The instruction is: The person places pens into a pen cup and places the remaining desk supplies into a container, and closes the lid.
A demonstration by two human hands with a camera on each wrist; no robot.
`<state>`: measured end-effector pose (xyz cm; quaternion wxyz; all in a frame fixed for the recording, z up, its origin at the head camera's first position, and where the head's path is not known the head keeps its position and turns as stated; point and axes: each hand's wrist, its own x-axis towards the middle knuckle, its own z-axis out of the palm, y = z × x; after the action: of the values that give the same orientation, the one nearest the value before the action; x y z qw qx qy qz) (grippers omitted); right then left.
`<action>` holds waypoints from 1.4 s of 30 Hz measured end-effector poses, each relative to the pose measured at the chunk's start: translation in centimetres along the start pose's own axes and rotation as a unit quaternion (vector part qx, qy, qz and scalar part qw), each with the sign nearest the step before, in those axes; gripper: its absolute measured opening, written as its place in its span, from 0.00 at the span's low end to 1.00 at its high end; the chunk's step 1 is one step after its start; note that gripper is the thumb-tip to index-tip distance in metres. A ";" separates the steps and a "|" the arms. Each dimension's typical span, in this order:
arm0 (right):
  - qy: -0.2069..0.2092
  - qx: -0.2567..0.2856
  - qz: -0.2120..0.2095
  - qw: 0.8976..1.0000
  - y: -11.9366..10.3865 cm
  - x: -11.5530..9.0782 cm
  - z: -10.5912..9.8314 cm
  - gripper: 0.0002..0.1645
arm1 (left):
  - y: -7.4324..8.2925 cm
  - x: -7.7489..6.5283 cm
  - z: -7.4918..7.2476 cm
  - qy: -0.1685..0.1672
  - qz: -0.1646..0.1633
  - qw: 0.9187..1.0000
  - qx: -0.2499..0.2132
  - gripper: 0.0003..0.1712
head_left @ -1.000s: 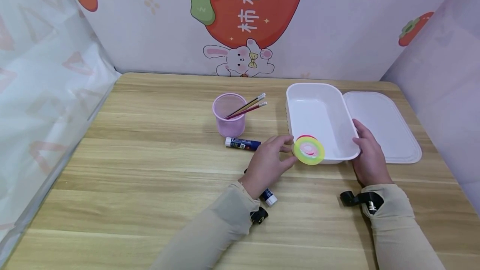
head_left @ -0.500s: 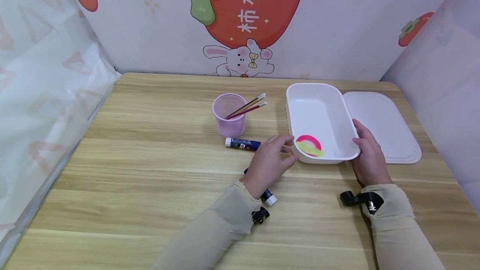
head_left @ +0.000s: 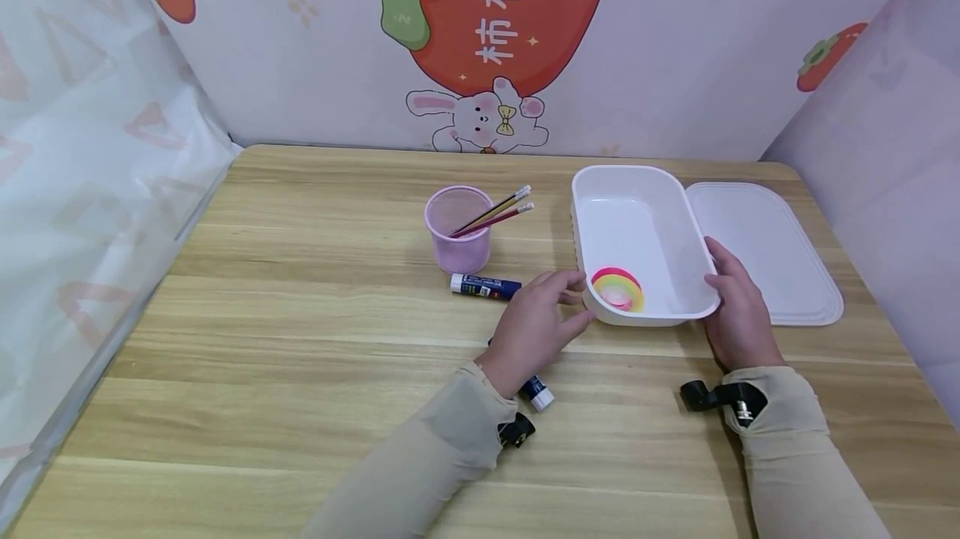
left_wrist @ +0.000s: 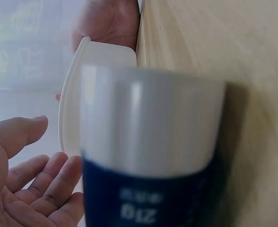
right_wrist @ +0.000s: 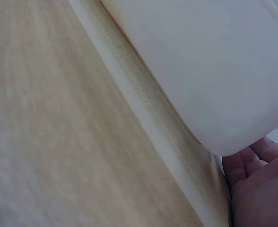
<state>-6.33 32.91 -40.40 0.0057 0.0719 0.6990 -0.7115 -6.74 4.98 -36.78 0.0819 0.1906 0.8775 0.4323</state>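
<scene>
A white plastic box (head_left: 652,227) stands on the table. My right hand (head_left: 738,306) grips its front right corner, thumb at the rim and fingers against the outer wall. Inside, at the front left corner, lie round pink and yellow pieces (head_left: 618,289), which look like tape rolls. Beside that corner my left hand (head_left: 534,326) has loose, spread fingers and holds nothing; in the left wrist view its thumb and fingers (left_wrist: 58,182) are apart. One blue glue stick (head_left: 483,286) lies behind the left hand. Another glue stick (head_left: 537,393), marked 21g, is partly hidden under the left wrist.
A pink cup (head_left: 459,231) with several pencils (head_left: 495,214) leaning in it stands left of the box. The white lid (head_left: 765,256) lies flat to the box's right. A printed cloth (head_left: 300,64) hangs behind the table.
The yellow-green round piece has left my left fingers, dropped into the box and settled against the pink one. Both hands have stayed almost in place.
</scene>
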 end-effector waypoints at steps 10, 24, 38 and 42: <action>-0.001 0.008 -0.002 1.000 0.1 0.1 0.0 0.32 | -0.8 -0.6 -1.1 0.006 -0.004 1.000 -0.009 0.27; -0.005 0.022 -0.012 1.000 0.3 0.1 -0.1 0.33 | -1.7 -1.5 -2.8 0.011 -0.002 0.999 -0.036 0.26; -0.008 0.026 -0.017 0.999 0.3 0.1 -0.1 0.33 | -2.9 -1.3 -3.9 0.024 -0.021 0.997 -0.066 0.25; -0.007 0.029 -0.018 0.999 0.2 0.1 -0.1 0.33 | -3.1 -1.2 -4.1 0.020 -0.023 0.998 -0.063 0.26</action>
<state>-6.37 33.00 -40.60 -0.0046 0.0547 0.6791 -0.7320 -7.72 -0.22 -36.77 0.0857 0.1559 0.8542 0.4886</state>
